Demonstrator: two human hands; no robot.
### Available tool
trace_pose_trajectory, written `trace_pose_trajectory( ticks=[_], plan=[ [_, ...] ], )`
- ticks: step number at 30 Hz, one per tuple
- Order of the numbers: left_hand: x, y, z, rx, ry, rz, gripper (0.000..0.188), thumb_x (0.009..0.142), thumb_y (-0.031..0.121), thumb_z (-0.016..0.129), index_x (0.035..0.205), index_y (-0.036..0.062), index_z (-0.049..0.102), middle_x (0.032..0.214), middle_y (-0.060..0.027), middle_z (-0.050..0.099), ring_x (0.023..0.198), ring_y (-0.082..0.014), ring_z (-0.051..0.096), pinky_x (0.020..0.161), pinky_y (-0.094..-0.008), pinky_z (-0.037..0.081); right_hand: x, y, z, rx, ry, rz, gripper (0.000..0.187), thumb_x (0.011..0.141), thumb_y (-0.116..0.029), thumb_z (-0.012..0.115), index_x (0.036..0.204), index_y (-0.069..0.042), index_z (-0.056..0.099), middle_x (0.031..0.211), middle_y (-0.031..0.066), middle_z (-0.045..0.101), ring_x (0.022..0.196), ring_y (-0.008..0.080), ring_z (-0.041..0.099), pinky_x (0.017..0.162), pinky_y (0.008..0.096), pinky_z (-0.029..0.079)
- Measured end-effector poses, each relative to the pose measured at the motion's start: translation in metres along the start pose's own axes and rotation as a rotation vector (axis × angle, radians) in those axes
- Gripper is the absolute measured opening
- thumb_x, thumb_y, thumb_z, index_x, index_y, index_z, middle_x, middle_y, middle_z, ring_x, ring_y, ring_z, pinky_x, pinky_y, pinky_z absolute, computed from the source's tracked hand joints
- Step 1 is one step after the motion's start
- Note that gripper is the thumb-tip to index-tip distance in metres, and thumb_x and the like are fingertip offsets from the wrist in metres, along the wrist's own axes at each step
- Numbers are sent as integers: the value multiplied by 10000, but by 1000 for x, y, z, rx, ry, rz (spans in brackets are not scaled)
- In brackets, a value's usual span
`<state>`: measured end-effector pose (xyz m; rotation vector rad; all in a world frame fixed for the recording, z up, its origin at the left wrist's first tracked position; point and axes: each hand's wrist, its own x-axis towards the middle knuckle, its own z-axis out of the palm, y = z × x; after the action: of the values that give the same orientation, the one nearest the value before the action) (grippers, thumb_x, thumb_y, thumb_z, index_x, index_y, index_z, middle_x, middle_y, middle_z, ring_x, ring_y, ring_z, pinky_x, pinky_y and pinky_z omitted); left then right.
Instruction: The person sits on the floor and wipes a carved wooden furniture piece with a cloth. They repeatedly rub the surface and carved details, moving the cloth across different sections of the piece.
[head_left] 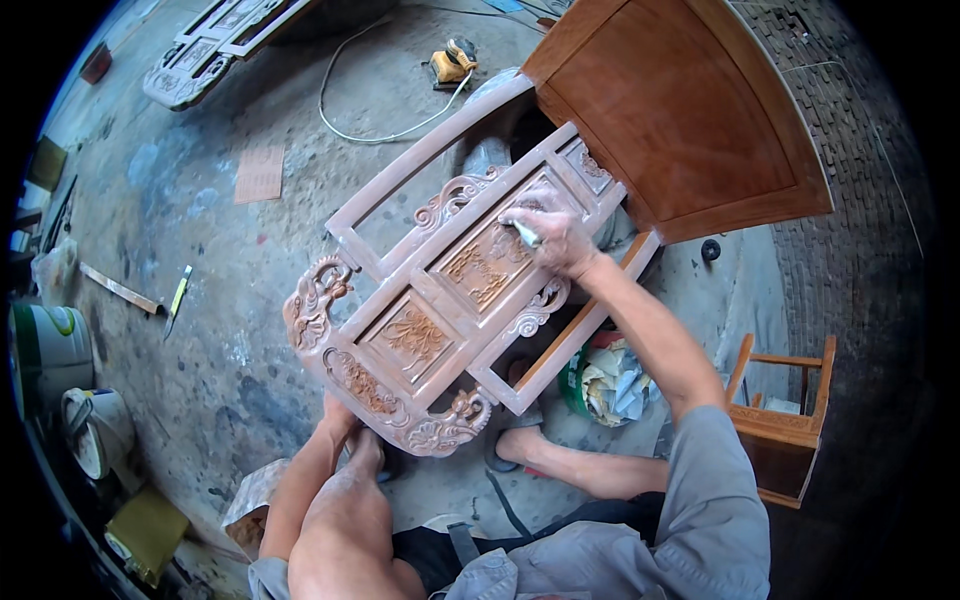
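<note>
Where the panel (480, 272) is carved, the right hand (560, 238) rests.

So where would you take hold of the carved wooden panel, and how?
Probably by the plain upper-left rail of the carved wooden panel, from the person's left, wrapping around it through the open gap. That rail is slim and uncarved; the curling scrollwork looks more fragile.

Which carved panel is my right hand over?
The large middle panel; your right hand hides part of it, while the smaller panels either side are uncovered.

Grey short-sleeved shirt (705, 490), black shorts (425, 560), perhaps dark sandals (495, 458)
</note>
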<state>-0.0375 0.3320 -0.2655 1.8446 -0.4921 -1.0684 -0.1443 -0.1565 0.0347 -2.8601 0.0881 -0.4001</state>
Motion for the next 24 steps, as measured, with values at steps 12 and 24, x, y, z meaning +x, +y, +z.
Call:
trace_pose_trajectory(
  ticks=[12, 24],
  plan=[
    [-7, 31, -1, 2, -52, -38, 525, 954, 313, 745, 1387, 40, 631, 1359, -183, 673, 1234, -333, 624, 1087, -441, 482, -18, -16, -16, -119, 84, 142, 467, 872, -50, 653, 1321, -154, 723, 1396, 283, 619, 1341, 483, 561, 1159, 527, 443],
    [-5, 54, -1, 50, 19, 29, 468, 975, 295, 726, 1348, 24, 649, 1294, -183, 700, 1177, -333, 651, 1032, -442, 514, -60, -26, -15, -209, 120, 181, 555, 888, -63, 618, 1441, -109, 618, 1317, 286, 680, 1415, 451, 506, 1228, 560, 344]
  ],
)
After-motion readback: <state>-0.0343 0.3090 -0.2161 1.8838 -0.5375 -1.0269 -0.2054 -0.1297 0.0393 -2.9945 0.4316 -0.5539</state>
